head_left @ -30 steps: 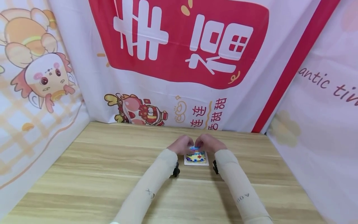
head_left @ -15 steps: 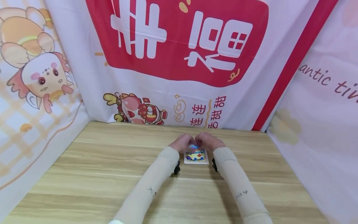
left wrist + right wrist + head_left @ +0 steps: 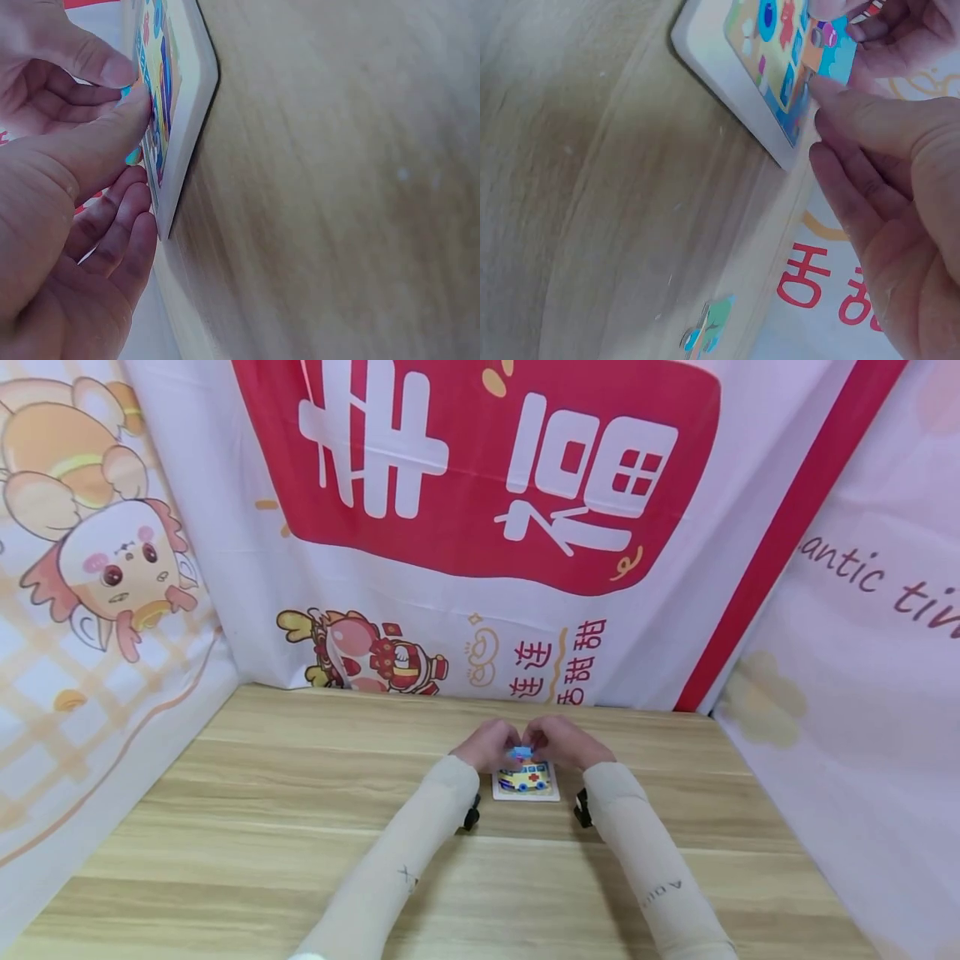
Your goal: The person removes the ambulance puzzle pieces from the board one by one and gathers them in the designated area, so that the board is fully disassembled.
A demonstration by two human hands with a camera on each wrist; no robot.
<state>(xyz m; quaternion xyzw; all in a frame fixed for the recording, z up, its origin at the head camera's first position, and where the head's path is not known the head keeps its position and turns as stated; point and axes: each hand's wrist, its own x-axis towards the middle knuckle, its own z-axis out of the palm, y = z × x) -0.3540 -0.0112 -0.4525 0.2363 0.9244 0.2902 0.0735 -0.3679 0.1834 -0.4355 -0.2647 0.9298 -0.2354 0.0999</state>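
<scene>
A small jigsaw puzzle with a yellow ambulance picture lies in a white-rimmed tray (image 3: 516,798) on the table. At its far edge, my left hand (image 3: 489,747) and right hand (image 3: 566,743) meet, fingertips close together. Between them they pinch a light blue puzzle piece (image 3: 844,57) with pink and orange on it, close over the picture. The left thumb (image 3: 127,112) presses from the near side, its fingers curled behind. My right thumb (image 3: 831,88) lies at the piece's other side. The fingers hide part of the piece and the tray's far rim.
A loose green and blue puzzle piece (image 3: 711,328) lies on the wooden table (image 3: 360,827), seen in the right wrist view. Printed cloth (image 3: 465,560) hangs behind the table's far edge and along both sides. Black wrist cameras (image 3: 471,814) sit below the cuffs.
Both hands stay at the tray's far edge with small finger shifts. More of the light blue piece shows between them than half a second ago. The tray keeps its place.
</scene>
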